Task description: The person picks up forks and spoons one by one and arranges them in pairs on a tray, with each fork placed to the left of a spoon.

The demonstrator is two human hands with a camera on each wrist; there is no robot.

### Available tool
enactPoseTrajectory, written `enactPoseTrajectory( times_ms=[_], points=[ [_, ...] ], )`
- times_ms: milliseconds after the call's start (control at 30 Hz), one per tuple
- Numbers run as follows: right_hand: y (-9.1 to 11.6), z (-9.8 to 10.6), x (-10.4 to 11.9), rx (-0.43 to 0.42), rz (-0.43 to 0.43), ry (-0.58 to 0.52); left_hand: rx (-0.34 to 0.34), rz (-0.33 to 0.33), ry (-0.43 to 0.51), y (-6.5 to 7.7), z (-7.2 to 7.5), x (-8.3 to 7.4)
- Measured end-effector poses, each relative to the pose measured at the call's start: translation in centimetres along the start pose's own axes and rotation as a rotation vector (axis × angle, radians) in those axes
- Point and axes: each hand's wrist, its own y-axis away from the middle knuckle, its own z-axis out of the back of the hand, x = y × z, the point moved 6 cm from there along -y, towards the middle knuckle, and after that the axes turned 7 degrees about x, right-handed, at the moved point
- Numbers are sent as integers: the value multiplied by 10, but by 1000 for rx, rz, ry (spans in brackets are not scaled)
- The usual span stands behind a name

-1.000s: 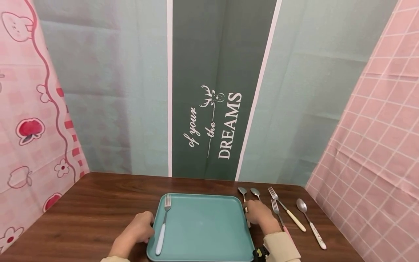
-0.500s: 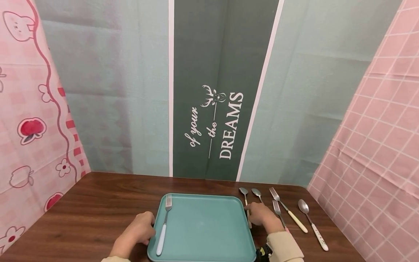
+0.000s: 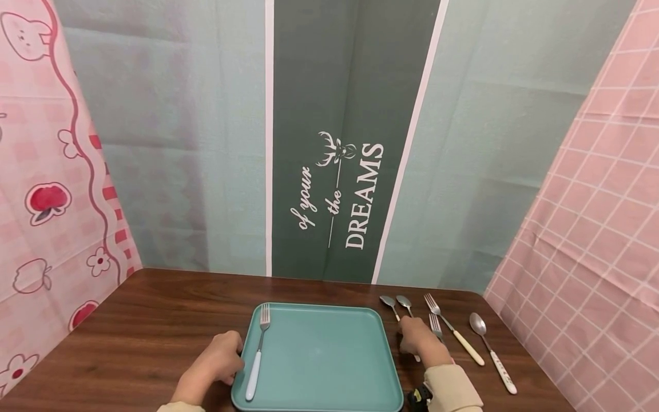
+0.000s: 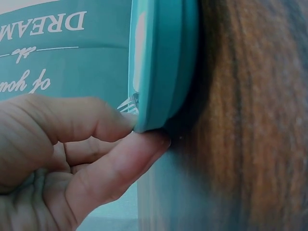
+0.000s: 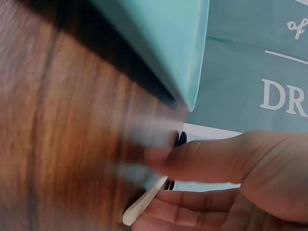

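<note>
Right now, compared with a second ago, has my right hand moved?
Yes. In the head view, your right hand has shifted right, leaving a gap beside the tray, which looks unmoved.

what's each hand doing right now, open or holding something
Left hand: closed, pinching the edge of the tray.
Right hand: at a cream-handled spoon; can't tell if gripped.

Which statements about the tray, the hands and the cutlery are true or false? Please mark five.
1. A white-handled fork lies on the tray. True.
2. The left hand is apart from the tray. False: it pinches the edge.
3. The right hand holds the tray. False: it is apart from it, at a spoon.
4. A yellow-handled fork lies right of the tray. True.
5. Three spoons are in view. True.
</note>
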Motion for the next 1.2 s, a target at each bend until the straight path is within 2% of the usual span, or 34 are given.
enactPoseTrajectory(
  times_ms=[133,633,900,1200],
  points=[
    [-1,0,-3,-17,-12,5,-1,2,-3,0,0,-1],
    [1,-5,-11,43,-33,-107,-12,-28,0,1,1,-1],
    [1,-4,-11,28,-34,-41,-6,-22,-7,1,1,-1],
    [4,-2,-12,-11,-22,-13,-12,-34,-24,1,1,-1]
  ],
)
